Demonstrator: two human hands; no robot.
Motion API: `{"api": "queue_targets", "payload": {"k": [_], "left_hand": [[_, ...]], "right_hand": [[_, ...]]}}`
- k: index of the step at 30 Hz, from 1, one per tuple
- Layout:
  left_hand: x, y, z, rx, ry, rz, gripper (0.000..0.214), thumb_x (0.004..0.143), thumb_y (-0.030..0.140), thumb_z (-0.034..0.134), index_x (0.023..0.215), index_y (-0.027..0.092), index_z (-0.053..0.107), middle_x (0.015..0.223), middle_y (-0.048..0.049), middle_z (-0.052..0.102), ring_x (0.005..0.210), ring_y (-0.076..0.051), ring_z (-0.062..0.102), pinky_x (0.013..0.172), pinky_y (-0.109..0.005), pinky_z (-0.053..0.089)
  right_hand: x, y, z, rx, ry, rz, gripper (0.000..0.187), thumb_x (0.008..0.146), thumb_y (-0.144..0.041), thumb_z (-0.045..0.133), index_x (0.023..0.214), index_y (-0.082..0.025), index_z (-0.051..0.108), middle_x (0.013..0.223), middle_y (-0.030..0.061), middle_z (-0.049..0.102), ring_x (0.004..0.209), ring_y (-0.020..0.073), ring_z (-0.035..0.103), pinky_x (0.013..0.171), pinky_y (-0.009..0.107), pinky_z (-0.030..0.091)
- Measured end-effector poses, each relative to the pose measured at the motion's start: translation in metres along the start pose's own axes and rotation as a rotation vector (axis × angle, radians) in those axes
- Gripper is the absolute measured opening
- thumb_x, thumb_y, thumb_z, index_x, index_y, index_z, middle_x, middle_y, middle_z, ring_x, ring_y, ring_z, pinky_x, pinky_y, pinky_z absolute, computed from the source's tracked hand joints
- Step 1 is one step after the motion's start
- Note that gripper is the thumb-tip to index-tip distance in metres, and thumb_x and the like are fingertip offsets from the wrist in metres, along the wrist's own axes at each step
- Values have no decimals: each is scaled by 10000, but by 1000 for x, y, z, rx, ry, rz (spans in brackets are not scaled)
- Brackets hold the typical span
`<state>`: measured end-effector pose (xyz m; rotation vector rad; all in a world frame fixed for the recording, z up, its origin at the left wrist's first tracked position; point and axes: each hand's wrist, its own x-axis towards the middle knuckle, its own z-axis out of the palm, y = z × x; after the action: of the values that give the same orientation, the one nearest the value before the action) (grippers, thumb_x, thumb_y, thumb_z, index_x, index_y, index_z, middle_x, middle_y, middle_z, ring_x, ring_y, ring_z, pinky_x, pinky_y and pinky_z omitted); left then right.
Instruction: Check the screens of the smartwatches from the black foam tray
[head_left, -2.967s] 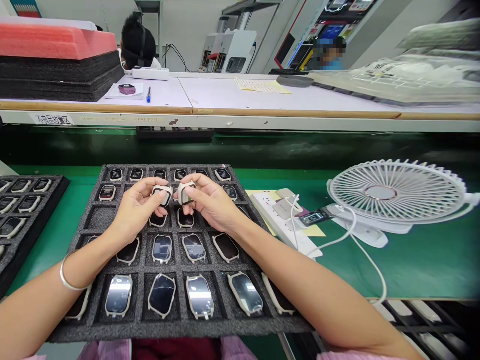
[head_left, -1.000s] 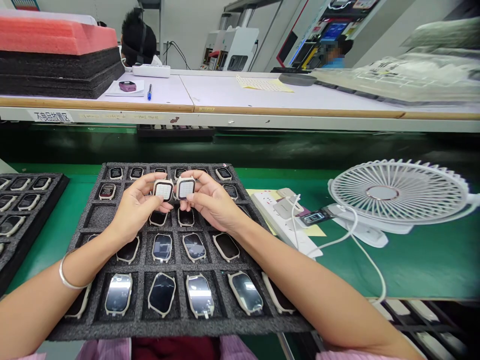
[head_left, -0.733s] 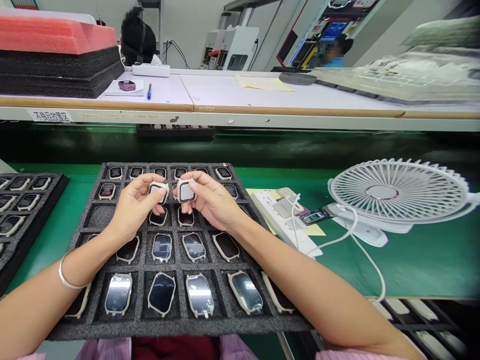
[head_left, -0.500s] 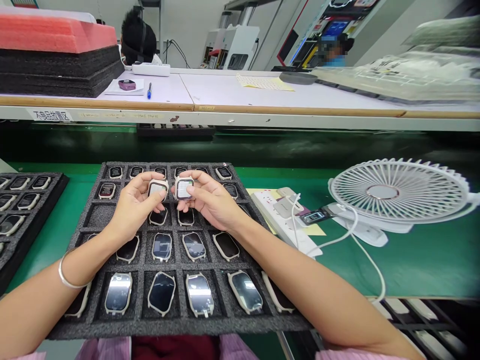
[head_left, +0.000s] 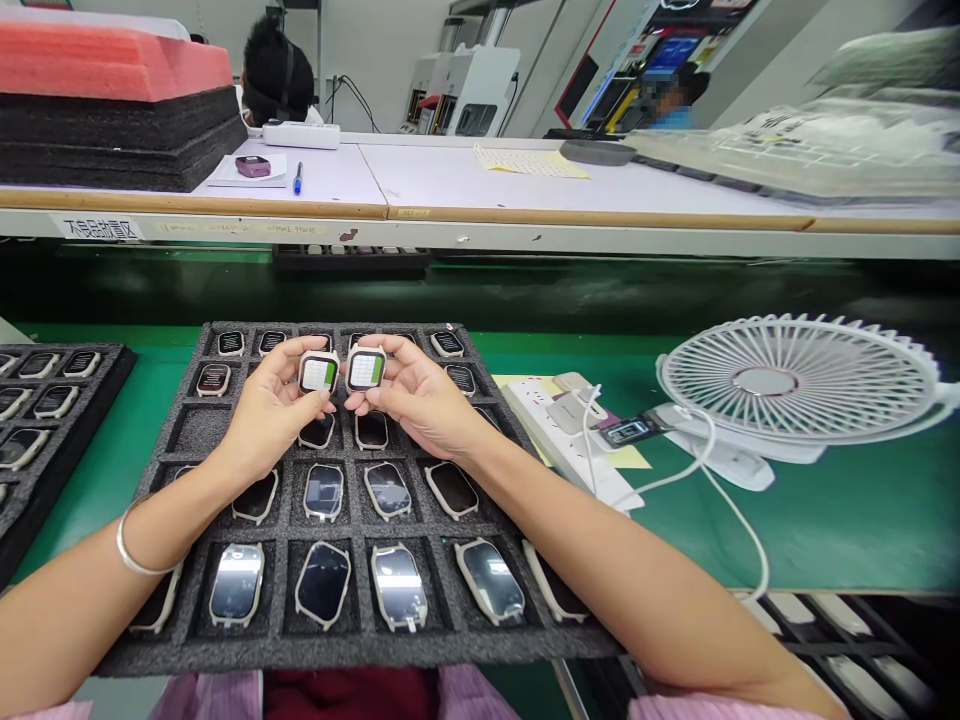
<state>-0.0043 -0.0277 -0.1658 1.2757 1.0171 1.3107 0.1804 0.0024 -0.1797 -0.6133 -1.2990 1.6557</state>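
Note:
My left hand point(head_left: 274, 405) is closed on a pale smartwatch body point(head_left: 318, 372), its fingers behind and the thumb at its lower edge. A matching smartwatch body point(head_left: 366, 370) is gripped by my right hand point(head_left: 420, 400), thumb below the screen. Both lit screens show a white grid with a green part on the right. The two watches are side by side, a narrow gap between them. Beneath my hands lies a dark foam tray point(head_left: 196, 430) whose pockets hold several strapless watches, such as a dark-screened one point(head_left: 323, 586) near the front. My forearms and hands cover some pockets.
A second watch tray point(head_left: 56, 402) lies at the left. To the right are a white power strip point(head_left: 559, 440), cables and a white fan point(head_left: 795, 385). A shelf point(head_left: 435, 180) crosses behind, bearing a foam stack point(head_left: 112, 110). Two people are beyond it.
Both screens have gone from a mostly white grid to a grid with green on the right. My thumbs have slid down off the screens to the lower edges.

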Motion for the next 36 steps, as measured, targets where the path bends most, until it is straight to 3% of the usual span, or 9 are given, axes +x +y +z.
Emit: {"api": "queue_targets", "payload": {"k": [4,8,12,23,31,36], "left_hand": [[-1,0,0,-4,7,-4,490,684,136,727,1148,207,585,993,-7,674,647,-82,646,625,-216,555],[-2,1,-1,14,29,-34,319,789,280,709,1079,181,620,906,-9,679,588,-89,648,572,-225,544],[-2,0,-2,35,46,-19,298,812,344,723,1046,181,636,868,-9,685,565,-86,639,542,-217,529],[-1,-2,-2,12,6,13,409,758,190,730,1145,183,599,931,3,667,615,-77,657,585,-204,548],[1,-4,-1,-49,-25,11,500,698,89,713,1169,202,589,1091,-13,677,703,-78,699,679,-201,591],[-1,-2,-1,-52,-11,-24,475,702,109,714,1157,202,612,1084,-9,688,729,-91,716,730,-225,609]], "right_hand": [[0,-1,-1,-22,10,-3,486,704,-214,821,1112,-243,560,932,-6,698,700,126,697,664,268,576],[0,-2,-1,-29,39,38,349,788,-373,772,1027,-219,569,869,3,726,574,107,660,535,234,513],[0,-2,-2,-29,49,45,381,780,-440,782,1004,-219,567,843,1,733,549,106,651,512,228,495],[1,0,-2,-46,22,-4,430,729,-263,819,1064,-234,550,929,-2,703,632,107,661,596,247,539],[2,2,-4,-42,22,-26,487,701,-161,790,1101,-250,528,1003,-3,687,654,92,647,603,234,518],[0,0,-4,-70,30,-13,405,732,-220,768,1070,-236,545,946,-4,700,627,98,629,577,240,485]]}}
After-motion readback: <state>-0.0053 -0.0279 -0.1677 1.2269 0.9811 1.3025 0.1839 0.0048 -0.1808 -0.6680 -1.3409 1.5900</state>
